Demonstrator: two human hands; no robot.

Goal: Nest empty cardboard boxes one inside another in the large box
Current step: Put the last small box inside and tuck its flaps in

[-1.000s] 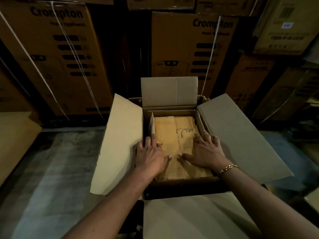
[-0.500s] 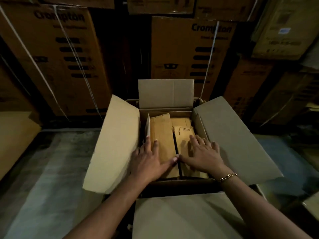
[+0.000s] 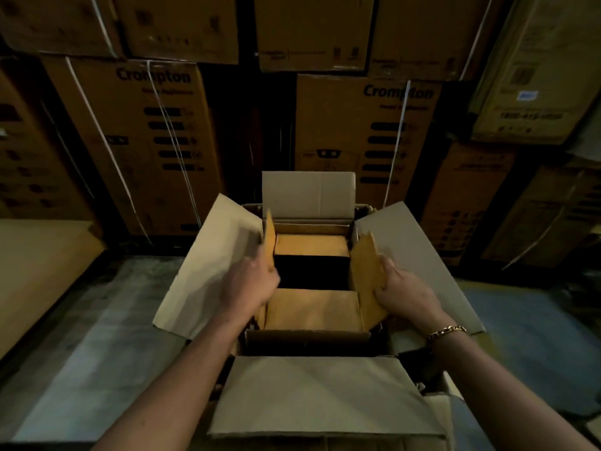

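The large cardboard box (image 3: pixel 208 265) stands on the floor with all its outer flaps spread open. Inside it sits a smaller brown box (image 3: pixel 312 309) whose top is open, showing a dark hollow in the middle. My left hand (image 3: pixel 250 284) grips the smaller box's left flap (image 3: pixel 269 239) and holds it upright. My right hand (image 3: pixel 403 294), with a gold bracelet at the wrist, grips the right flap (image 3: pixel 366 271) and holds it folded outward. The near and far inner flaps lie flat.
Tall stacks of strapped printed cartons (image 3: pixel 146 138) form a wall right behind the large box. A flat brown cardboard sheet (image 3: pixel 39 275) lies at the left. Grey concrete floor (image 3: pixel 97 353) runs along the left; dark clutter lies at the right.
The smaller box's two top flaps, pressed flat under my palms a second ago, have parted and swung up and outward. My hands moved apart to the sides with them.
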